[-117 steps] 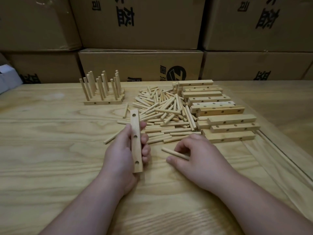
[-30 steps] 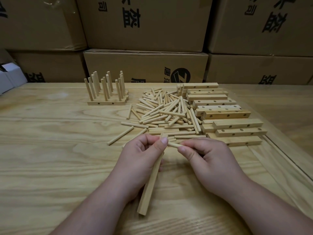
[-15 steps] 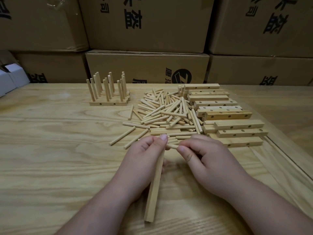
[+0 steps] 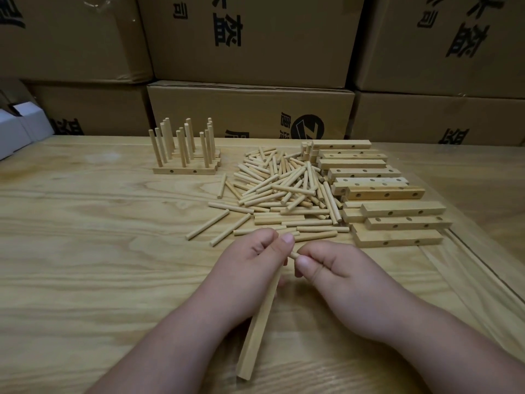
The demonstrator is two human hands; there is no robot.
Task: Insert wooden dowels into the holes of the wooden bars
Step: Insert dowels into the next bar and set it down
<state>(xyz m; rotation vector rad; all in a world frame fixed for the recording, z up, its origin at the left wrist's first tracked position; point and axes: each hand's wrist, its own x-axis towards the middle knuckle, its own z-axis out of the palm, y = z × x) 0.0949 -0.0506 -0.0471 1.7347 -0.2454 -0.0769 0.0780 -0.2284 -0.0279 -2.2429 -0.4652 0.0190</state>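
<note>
Since a moment ago the dowel [image 4: 294, 254], pinched in the right hand [image 4: 338, 275], is pushed closer to the far end of the bar [image 4: 260, 325] gripped by the left hand [image 4: 250, 265], near the tabletop's [image 4: 85, 251] middle; insertion is judged underway.

A pale wooden table [image 4: 85, 251] with strong grain fills the foreground. Stacked cardboard boxes [image 4: 250, 41] with black print stand behind it.

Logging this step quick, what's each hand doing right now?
Left hand: holding the wooden bar.
Right hand: pinching a dowel at the bar's top end.
</note>
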